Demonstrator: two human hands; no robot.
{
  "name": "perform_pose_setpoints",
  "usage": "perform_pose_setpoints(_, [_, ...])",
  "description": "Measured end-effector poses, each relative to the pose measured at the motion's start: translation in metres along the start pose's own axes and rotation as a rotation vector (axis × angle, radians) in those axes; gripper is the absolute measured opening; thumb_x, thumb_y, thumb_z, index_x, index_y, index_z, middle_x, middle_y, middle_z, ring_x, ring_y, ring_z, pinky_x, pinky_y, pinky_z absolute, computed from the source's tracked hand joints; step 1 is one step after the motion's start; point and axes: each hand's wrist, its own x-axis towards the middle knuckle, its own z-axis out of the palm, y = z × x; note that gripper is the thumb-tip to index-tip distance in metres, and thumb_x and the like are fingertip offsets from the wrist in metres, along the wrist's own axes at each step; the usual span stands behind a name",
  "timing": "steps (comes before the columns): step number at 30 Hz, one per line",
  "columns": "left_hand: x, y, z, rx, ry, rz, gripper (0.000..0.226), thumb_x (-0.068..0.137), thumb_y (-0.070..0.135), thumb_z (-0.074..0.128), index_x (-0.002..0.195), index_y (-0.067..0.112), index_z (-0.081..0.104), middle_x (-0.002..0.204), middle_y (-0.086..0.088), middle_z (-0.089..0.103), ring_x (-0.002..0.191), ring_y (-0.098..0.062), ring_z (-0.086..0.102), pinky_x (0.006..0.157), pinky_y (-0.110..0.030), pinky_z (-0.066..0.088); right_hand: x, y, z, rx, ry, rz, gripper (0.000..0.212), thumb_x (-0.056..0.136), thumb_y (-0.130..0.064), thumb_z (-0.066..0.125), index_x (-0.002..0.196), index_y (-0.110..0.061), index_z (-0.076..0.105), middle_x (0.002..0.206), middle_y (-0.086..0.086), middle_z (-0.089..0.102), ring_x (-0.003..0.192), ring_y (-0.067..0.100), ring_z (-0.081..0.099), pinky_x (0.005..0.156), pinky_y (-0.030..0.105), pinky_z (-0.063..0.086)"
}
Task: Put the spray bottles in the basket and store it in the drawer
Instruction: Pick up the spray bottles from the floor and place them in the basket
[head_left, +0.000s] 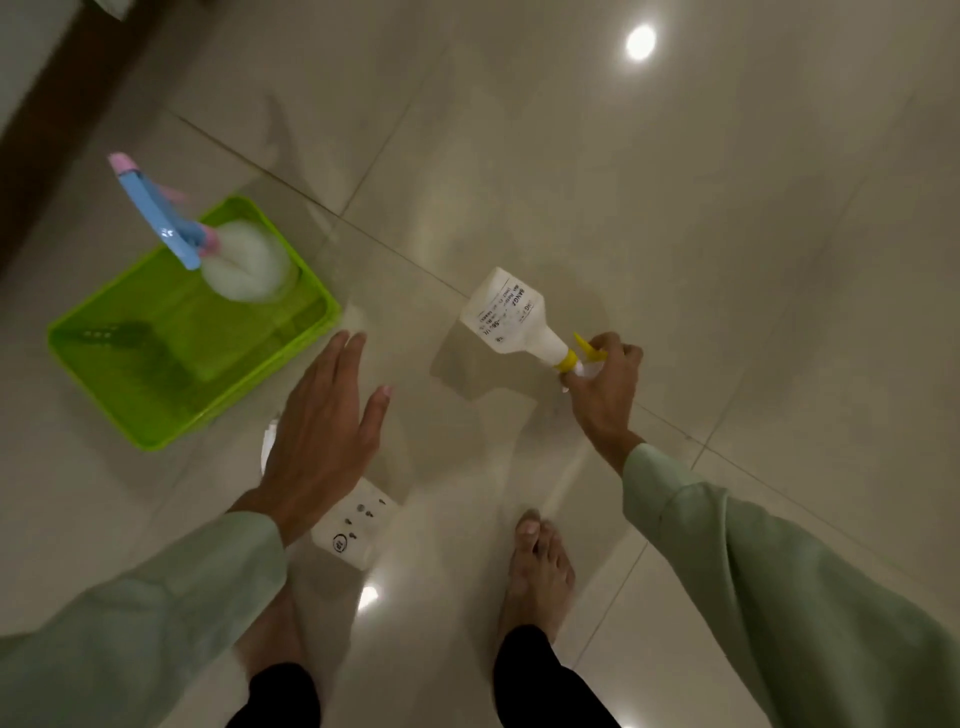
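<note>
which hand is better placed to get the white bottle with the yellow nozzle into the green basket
The right hand: it already grips the white bottle with the yellow nozzle at its neck and need only swing it over to the green plastic basket. The left hand is nearer the basket but open and empty.

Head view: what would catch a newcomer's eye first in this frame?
The bright green basket on the pale tiled floor at left stands out most, with a blue-and-pink spray bottle, blurred, at its far corner. Right of centre, the right hand grips a white spray bottle by its yellow-collared neck, while the open left hand hovers beside the basket.
</note>
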Motion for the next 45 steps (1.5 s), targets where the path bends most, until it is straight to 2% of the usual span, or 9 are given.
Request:
perform_pose_setpoints(3, [-0.011, 0.004, -0.018, -0.017, 0.034, -0.004, 0.059, 0.099, 0.033, 0.049, 0.152, 0.011, 0.033, 0.159, -0.015, 0.034, 0.147, -0.029, 0.033, 0.120, -0.041, 0.029, -0.020, -0.026, -0.020, 0.187, -0.049, 0.020, 0.047, 0.063, 0.001, 0.085, 0.103, -0.011, 0.064, 0.108, 0.008, 0.047, 0.086, 0.023, 0.058, 0.060, 0.037, 0.059])
perform_pose_setpoints(8, [-0.035, 0.003, -0.058, -0.023, 0.074, -0.045, 0.061, 0.099, 0.034, 0.050, 0.152, 0.009, 0.032, 0.160, -0.015, 0.033, 0.148, -0.029, 0.031, 0.120, -0.042, 0.028, -0.064, -0.080, -0.052, 0.271, -0.101, -0.077, 0.042, 0.059, -0.005, 0.086, 0.093, -0.020, 0.068, 0.085, 0.006, 0.070, 0.060, 0.022, 0.064, 0.050, 0.038, 0.057])
perform_pose_setpoints(11, [-0.051, -0.005, -0.084, -0.050, 0.110, -0.073, 0.062, 0.099, 0.034, 0.051, 0.152, 0.008, 0.033, 0.160, -0.014, 0.032, 0.149, -0.028, 0.030, 0.119, -0.040, 0.028, -0.093, -0.119, -0.062, 0.221, -0.113, -0.197, 0.041, 0.065, -0.006, 0.084, 0.099, -0.026, 0.069, 0.089, -0.002, 0.071, 0.074, 0.015, 0.066, 0.058, 0.032, 0.055])
perform_pose_setpoints(15, [-0.071, -0.025, -0.117, -0.092, 0.149, -0.103, 0.062, 0.098, 0.035, 0.050, 0.152, 0.010, 0.033, 0.160, -0.012, 0.032, 0.148, -0.027, 0.031, 0.118, -0.041, 0.031, -0.131, -0.181, -0.063, 0.079, -0.145, -0.398, 0.054, 0.074, 0.003, 0.075, 0.120, -0.025, 0.066, 0.100, 0.002, 0.060, 0.083, 0.019, 0.062, 0.067, 0.039, 0.055])
perform_pose_setpoints(21, [-0.107, -0.070, -0.161, -0.105, 0.218, -0.187, 0.063, 0.098, 0.036, 0.051, 0.151, 0.009, 0.032, 0.158, -0.014, 0.036, 0.145, -0.031, 0.037, 0.115, -0.042, 0.034, -0.196, -0.267, -0.050, -0.034, -0.188, -0.654, 0.068, 0.082, 0.001, 0.069, 0.143, -0.020, 0.047, 0.123, 0.005, 0.065, 0.097, 0.021, 0.063, 0.078, 0.025, 0.047])
perform_pose_setpoints(25, [-0.121, -0.103, -0.185, -0.110, 0.239, -0.237, 0.063, 0.099, 0.039, 0.045, 0.154, 0.012, 0.028, 0.161, -0.011, 0.030, 0.148, -0.028, 0.031, 0.119, -0.041, 0.029, -0.232, -0.317, -0.020, -0.037, -0.247, -0.662, 0.062, 0.080, 0.001, 0.070, 0.136, -0.017, 0.048, 0.108, 0.007, 0.070, 0.093, 0.030, 0.067, 0.072, 0.029, 0.048])
perform_pose_setpoints(29, [-0.118, -0.128, -0.203, -0.128, 0.271, -0.259, 0.064, 0.100, 0.040, 0.043, 0.155, 0.014, 0.024, 0.163, -0.009, 0.026, 0.150, -0.026, 0.026, 0.120, -0.040, 0.025, -0.252, -0.356, 0.028, -0.080, -0.314, -0.643, 0.057, 0.086, -0.005, 0.068, 0.137, -0.019, 0.045, 0.111, 0.011, 0.072, 0.097, 0.037, 0.068, 0.076, 0.042, 0.055])
perform_pose_setpoints(35, [-0.103, -0.155, -0.210, -0.159, 0.270, -0.277, 0.064, 0.101, 0.045, 0.038, 0.156, 0.016, 0.021, 0.165, -0.008, 0.021, 0.152, -0.023, 0.021, 0.121, -0.037, 0.021, -0.259, -0.379, 0.107, -0.163, -0.354, -0.714, 0.023, 0.094, -0.006, 0.059, 0.116, -0.006, 0.058, 0.100, 0.014, 0.071, 0.088, 0.039, 0.068, 0.068, 0.050, 0.051])
perform_pose_setpoints(45, [-0.089, -0.196, -0.200, -0.164, 0.227, -0.291, 0.060, 0.103, 0.039, 0.038, 0.155, 0.015, 0.023, 0.164, -0.009, 0.022, 0.150, -0.025, 0.025, 0.121, -0.040, 0.026, -0.252, -0.376, 0.200, -0.316, -0.285, -0.796, 0.027, 0.099, -0.010, 0.050, 0.125, -0.007, 0.056, 0.110, 0.014, 0.068, 0.091, 0.041, 0.068, 0.064, 0.047, 0.053])
